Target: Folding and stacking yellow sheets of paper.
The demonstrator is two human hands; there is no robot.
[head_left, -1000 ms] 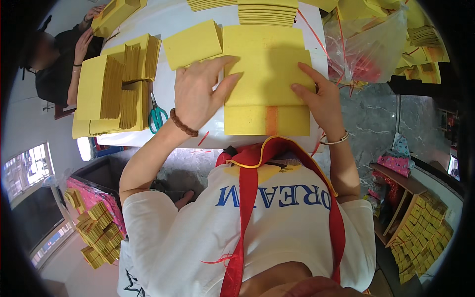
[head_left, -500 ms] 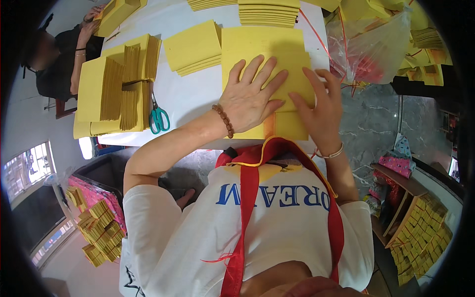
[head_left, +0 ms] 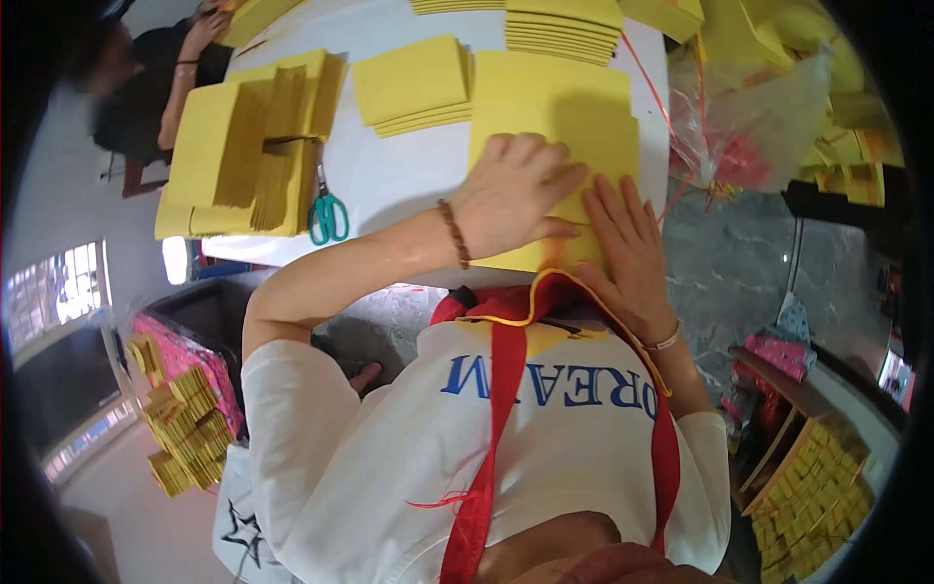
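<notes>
On the white table, a stack of yellow paper sheets lies before me. My left hand, a brown bead bracelet at its wrist, rests on the sheets with its fingers bent. Its thumb and index finger are apart, and nothing shows between them. My right hand lies at the near right edge of the stack, fingers stretched out and flat. Between the hands, a small orange patch shows on the paper. Green-handled scissors lie to the left, against thick bundles of folded yellow paper.
A fanned yellow pile and another stack lie farther back. A clear plastic bag and red strings hang at the right. At far left, a person handles yellow paper. Yellow bundles sit low at left and right.
My left hand's fingers have gone from spread flat to bent. My right hand has come down from a raised, curved pose to flat on the sheets. The whole view has shifted slightly.
</notes>
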